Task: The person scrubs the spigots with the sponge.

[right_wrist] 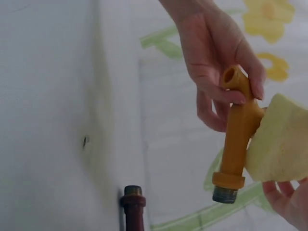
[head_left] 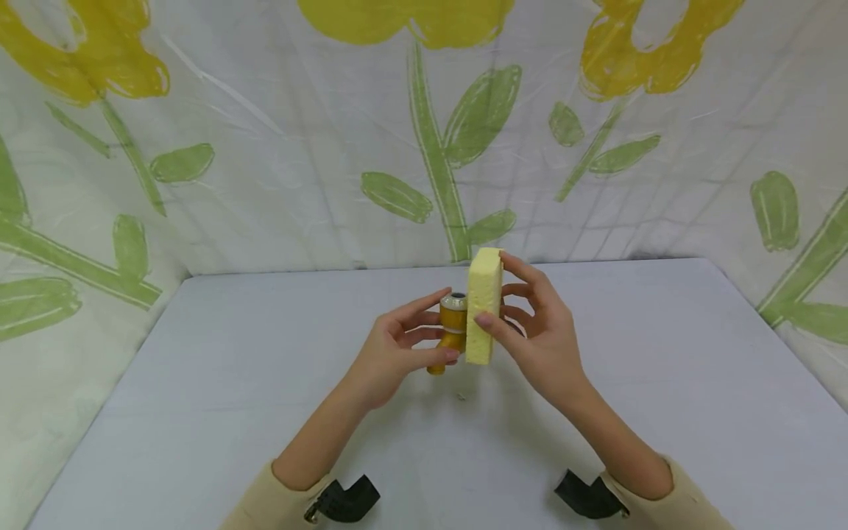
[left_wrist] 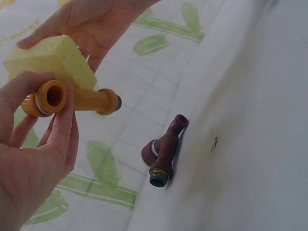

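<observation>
My left hand [head_left: 391, 357] pinches a yellow-orange branched pipe fitting [head_left: 453, 316], with a threaded metal end showing in the right wrist view. In my right hand [head_left: 548, 338] is a pale yellow sponge block [head_left: 485, 305], gripped between thumb and fingers. The sponge [right_wrist: 281, 139] lies against the side of the fitting [right_wrist: 237, 139], and both are held up off the table. A dark red branched pipe fitting [left_wrist: 166, 149] with a threaded end rests on the table beyond the hands; in the head view they mostly hide it.
A small dark crumb or scrap [left_wrist: 214, 144] lies on the white table [head_left: 232, 368]. Behind the table hangs a white sheet [head_left: 278, 184] painted with yellow flowers and green leaves. Black wrist mounts [head_left: 347, 500] sit at both cuffs.
</observation>
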`<control>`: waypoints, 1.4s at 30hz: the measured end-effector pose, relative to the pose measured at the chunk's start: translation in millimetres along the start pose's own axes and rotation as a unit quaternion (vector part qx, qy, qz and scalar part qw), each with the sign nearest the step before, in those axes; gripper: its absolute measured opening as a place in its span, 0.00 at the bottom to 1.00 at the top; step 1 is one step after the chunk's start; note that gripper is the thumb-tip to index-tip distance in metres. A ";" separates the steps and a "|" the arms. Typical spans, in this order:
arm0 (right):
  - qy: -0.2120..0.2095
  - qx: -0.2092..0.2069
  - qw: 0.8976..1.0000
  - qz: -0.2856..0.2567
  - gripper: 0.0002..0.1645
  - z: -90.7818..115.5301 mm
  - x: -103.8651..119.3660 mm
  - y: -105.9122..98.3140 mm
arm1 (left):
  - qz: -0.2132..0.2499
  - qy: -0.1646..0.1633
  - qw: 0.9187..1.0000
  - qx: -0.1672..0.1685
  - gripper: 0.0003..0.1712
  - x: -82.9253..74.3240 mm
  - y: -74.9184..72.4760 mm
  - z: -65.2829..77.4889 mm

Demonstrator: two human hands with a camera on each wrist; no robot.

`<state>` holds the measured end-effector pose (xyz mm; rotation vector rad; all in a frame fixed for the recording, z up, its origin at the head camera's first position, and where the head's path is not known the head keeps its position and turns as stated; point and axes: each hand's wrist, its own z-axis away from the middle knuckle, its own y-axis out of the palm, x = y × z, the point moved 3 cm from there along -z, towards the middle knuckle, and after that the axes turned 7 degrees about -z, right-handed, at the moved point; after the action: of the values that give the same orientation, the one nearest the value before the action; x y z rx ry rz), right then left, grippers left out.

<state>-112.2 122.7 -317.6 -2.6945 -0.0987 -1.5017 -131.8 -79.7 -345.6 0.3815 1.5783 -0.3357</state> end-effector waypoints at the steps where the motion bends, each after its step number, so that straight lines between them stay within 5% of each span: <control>1: -0.001 -0.002 1.000 -0.011 0.47 -0.6 0.0 -0.9 | -0.002 0.001 1.000 0.004 0.43 -0.1 0.6 0.1; 8: 0.005 -0.022 0.998 -0.050 0.46 -5.1 -2.2 -6.8 | 0.001 0.017 1.000 0.012 0.39 -0.3 1.4 1.9; 18: 0.014 -0.015 0.996 -0.087 0.47 -5.1 -3.6 -8.6 | -0.007 0.048 0.999 -0.025 0.31 3.5 -3.4 0.6; 26: -0.013 -0.029 0.989 -0.145 0.37 -6.9 -7.6 -11.8 | 0.051 0.061 0.997 0.013 0.31 3.7 -1.1 0.8; 33: -0.021 -0.015 0.982 -0.190 0.35 -4.2 -6.1 -7.0 | 0.035 0.070 0.997 -0.011 0.30 4.0 -3.7 -0.8; 42: -0.012 -0.039 0.982 -0.184 0.33 -6.8 -9.9 -12.2 | 0.042 0.075 0.996 0.019 0.29 4.8 -2.3 -0.4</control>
<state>-124.2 134.1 -322.2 -2.8762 -0.5823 -1.5863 -133.3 -81.4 -350.5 0.5105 1.6994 -0.2775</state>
